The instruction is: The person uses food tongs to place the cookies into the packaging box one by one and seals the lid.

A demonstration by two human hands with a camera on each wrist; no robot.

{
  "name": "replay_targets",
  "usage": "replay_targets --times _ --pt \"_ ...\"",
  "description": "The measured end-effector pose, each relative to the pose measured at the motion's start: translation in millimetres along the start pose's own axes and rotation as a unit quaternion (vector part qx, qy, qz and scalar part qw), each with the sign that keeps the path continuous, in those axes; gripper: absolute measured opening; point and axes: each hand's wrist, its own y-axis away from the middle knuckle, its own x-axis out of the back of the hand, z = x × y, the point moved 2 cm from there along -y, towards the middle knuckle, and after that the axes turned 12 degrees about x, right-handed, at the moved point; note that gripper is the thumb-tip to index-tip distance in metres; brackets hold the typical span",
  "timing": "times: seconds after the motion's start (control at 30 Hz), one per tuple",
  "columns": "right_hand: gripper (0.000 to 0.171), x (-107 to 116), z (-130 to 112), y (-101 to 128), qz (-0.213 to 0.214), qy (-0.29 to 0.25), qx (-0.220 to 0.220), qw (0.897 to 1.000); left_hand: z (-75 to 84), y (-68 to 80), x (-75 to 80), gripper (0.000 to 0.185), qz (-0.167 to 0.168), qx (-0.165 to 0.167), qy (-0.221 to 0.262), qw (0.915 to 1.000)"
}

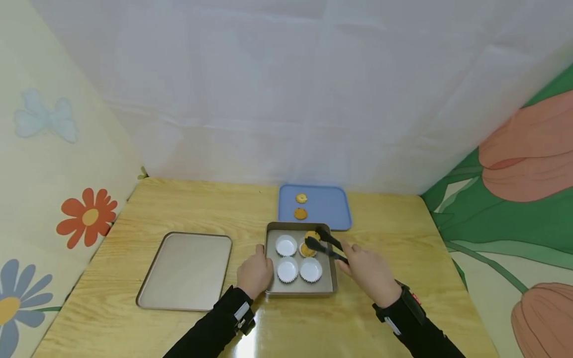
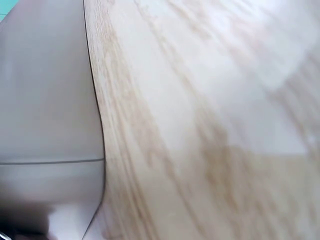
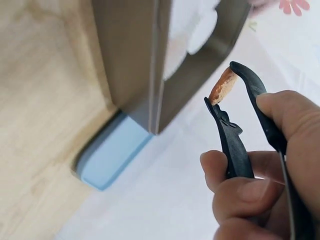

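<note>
While the left hand (image 1: 254, 271) rests curled against the square pan's (image 1: 333, 278) nine-o'clock wall, the right hand (image 1: 368, 271) squeezes black tongs (image 1: 326, 243) pinching a cookie (image 1: 312, 235) above the two-o'clock paper cup (image 1: 307, 249), so the next move likely calls for lowering and easing the squeeze.

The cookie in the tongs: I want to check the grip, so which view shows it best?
The right wrist view: the cookie sits edge-on, pinched between the tips of the tongs. The head view shows it small, above the pan. The left wrist view misses it.

No readable text (anywhere shown).
</note>
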Motion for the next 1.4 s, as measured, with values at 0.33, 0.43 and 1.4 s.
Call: replay_targets --times 0.33,0.43,1.4 --pt "0.051 -12.2 -23.1 14.7 -0.087 -0.025 0.006 0.996 2.2 -7.6 4.7 0.039 -0.002 0.001 -0.003 1.0" --pt "0.052 -12.9 -25.2 14.9 -0.096 -0.023 0.006 0.995 2.6 -7.4 4.8 0.039 -0.003 0.001 -0.001 1.0" --pt "0.056 -10.1 -31.9 23.4 -0.113 -0.036 -0.005 0.993 0.6 -2.4 0.4 0.037 -0.014 0.01 0.005 0.9998"
